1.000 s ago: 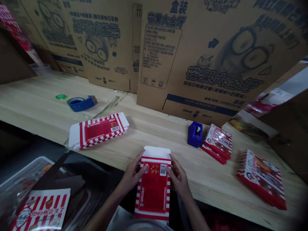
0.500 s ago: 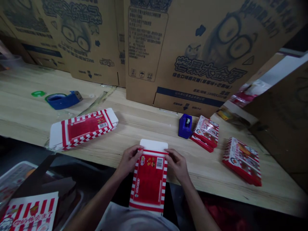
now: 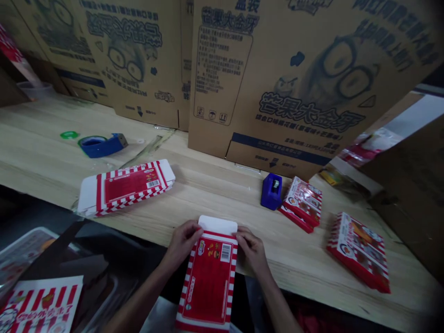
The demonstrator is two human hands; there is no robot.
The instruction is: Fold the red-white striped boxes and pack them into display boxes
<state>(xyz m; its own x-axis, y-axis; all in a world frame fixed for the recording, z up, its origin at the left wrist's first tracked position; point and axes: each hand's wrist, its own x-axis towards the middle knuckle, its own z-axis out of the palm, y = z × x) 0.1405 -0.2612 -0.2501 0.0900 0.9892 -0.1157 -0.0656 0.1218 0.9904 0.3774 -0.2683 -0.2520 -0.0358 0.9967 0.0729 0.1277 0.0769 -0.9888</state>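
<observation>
A red-and-white striped carton [image 3: 209, 282], flat in shape with a white end flap, lies face up over the table's near edge, between my hands. My left hand [image 3: 183, 241] pinches its upper left edge between thumb and fingers. On the opposite edge, just below the flap, my right hand [image 3: 252, 249] grips it the same way. The carton's lower end reaches down towards my lap. To the left, a stack of matching flat cartons [image 3: 128, 187] rests on the table.
Large brown cardboard boxes [image 3: 277, 88] wall off the table's back. A blue tape dispenser [image 3: 103, 145] sits at left, a purple one [image 3: 271, 191] at right. Filled striped boxes [image 3: 360, 249] lie on the right. A white-rimmed bin [image 3: 21, 245] stands below the table at left.
My view has shifted, so the whole scene sits slightly differently in frame. Both hands keep hold of the carton, which appears a little lower and further left.
</observation>
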